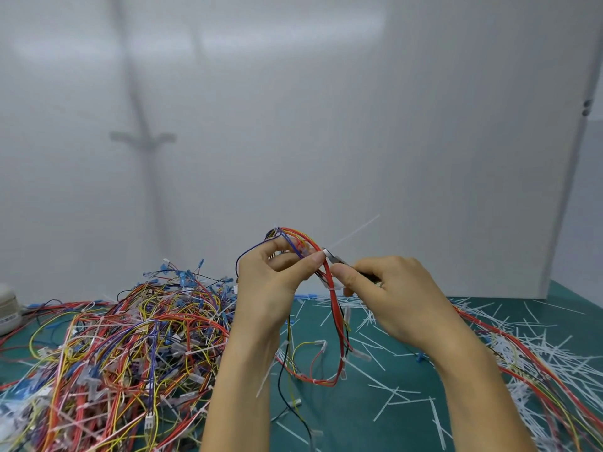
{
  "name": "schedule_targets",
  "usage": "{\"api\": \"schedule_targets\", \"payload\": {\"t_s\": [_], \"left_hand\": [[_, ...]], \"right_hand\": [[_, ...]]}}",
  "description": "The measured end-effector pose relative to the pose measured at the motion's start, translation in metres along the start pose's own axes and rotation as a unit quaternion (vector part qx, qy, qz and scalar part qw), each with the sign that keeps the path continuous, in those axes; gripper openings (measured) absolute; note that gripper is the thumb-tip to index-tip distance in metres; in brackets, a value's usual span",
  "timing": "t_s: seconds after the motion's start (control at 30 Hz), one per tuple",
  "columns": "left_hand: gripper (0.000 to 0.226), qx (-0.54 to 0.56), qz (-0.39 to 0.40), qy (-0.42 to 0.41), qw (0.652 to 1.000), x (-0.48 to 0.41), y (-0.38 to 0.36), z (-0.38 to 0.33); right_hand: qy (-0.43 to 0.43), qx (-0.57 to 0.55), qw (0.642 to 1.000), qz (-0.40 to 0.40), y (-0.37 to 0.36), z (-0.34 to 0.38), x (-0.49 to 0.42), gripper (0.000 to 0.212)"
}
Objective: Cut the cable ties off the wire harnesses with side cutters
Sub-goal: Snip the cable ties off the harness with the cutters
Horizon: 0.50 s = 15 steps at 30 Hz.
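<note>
My left hand [277,282] holds a wire harness [336,321] of red, yellow, blue and black wires up above the table, fingers curled round its top loop. My right hand [388,288] grips the side cutters [336,260], whose jaws meet the harness at a white cable tie [354,231]. The tie's long tail sticks up to the right. The rest of the harness hangs down in a loop to the green mat [375,415]. Further white ties ring the harness lower down.
A big tangled pile of wire harnesses [124,350] covers the mat on the left. Cut white tie pieces [408,393] litter the right side, with more harnesses [554,380] at the far right. A white wall panel stands behind. A pale device [8,308] sits at the left edge.
</note>
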State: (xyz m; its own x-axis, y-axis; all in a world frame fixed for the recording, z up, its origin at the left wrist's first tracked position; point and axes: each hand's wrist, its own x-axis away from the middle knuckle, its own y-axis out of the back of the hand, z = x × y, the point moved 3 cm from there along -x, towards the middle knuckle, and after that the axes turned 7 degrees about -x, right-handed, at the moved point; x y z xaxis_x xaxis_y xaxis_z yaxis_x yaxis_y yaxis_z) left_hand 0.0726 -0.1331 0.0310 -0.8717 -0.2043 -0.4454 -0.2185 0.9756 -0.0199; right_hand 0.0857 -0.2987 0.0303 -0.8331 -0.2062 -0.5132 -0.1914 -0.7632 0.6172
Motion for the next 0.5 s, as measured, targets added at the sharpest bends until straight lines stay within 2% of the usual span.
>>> {"api": "schedule_targets", "payload": {"t_s": [0.13, 0.23, 0.33, 0.5], "left_hand": [[0.011, -0.006, -0.002, 0.005, 1.0, -0.0008, -0.0007, 0.0], [0.004, -0.009, 0.002, 0.023, 1.0, -0.0021, 0.0001, 0.0014], [0.022, -0.02, 0.015, 0.042, 0.999, -0.0033, 0.0021, 0.0041], [0.03, 0.008, 0.036, 0.059, 0.998, -0.0033, 0.0053, 0.0052]], "right_hand": [[-0.014, -0.039, 0.999, 0.015, -0.0008, 0.0008, 0.0013, 0.069], [-0.019, -0.128, 0.992, -0.008, -0.0008, 0.0032, 0.0011, 0.066], [-0.058, -0.241, 0.969, -0.023, 0.0006, 0.0011, -0.0002, 0.055], [-0.093, -0.284, 0.954, -0.032, 0.0034, -0.0032, 0.0013, 0.026]]}}
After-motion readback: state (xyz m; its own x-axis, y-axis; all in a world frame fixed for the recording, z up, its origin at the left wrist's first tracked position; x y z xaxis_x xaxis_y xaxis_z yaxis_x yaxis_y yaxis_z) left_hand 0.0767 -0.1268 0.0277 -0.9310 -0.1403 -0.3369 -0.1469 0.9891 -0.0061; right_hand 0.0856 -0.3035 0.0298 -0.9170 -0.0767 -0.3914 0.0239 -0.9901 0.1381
